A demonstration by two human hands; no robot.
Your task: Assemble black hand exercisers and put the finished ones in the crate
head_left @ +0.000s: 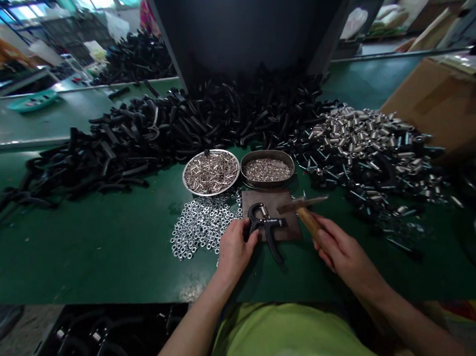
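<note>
My left hand (pixel 237 246) is closed on the side of a black hand grip strengthener (pixel 270 231), which lies on a square metal plate (pixel 291 229). A small coil spring (pixel 264 211) shows near the top of the strengthener. My right hand (pixel 339 249) is wrapped round the wooden handle of a hammer (pixel 310 222). The hammer's head is over the right part of the plate, just right of the strengthener. Beside my left hand, loose metal nuts (pixel 201 228) are spread on the green table (pixel 117 250).
Behind the plate stand a round dish (pixel 185 182) of small metal pins and an oval tin (pixel 267 185) of small metal parts. Black handles (pixel 202 115) are heaped across the back. Springs (pixel 359 127) and bolts lie to the right, near a cardboard box (pixel 438 101).
</note>
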